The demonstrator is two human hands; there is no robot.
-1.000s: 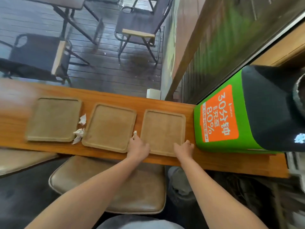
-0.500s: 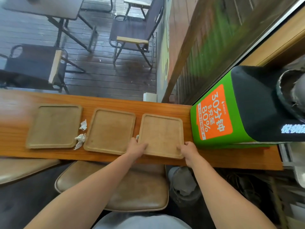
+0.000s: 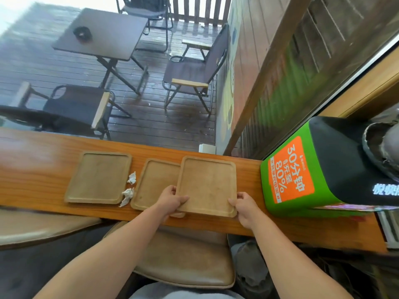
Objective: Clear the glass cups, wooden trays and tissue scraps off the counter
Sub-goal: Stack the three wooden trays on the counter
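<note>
Three wooden trays are on the orange-brown counter [image 3: 38,171]. The right tray [image 3: 207,186] is lifted off the wood and overlaps the middle tray [image 3: 154,182]. My left hand [image 3: 171,199] grips its near left corner and my right hand [image 3: 243,205] grips its near right corner. The left tray [image 3: 99,176] lies flat. Two crumpled white tissue scraps, one [image 3: 132,178] above the other [image 3: 127,195], lie between the left and middle trays. No glass cups are in view.
A green and black box with an orange label [image 3: 302,175] stands on the counter just right of the held tray. Brown padded stools [image 3: 185,260] sit below the near edge. Behind the glass are a dark table [image 3: 103,33] and folding chairs.
Both hands took hold of the right tray, raised it and shifted it left, so it now overlaps the middle tray. The small tissue bit by my left hand is no longer visible.
</note>
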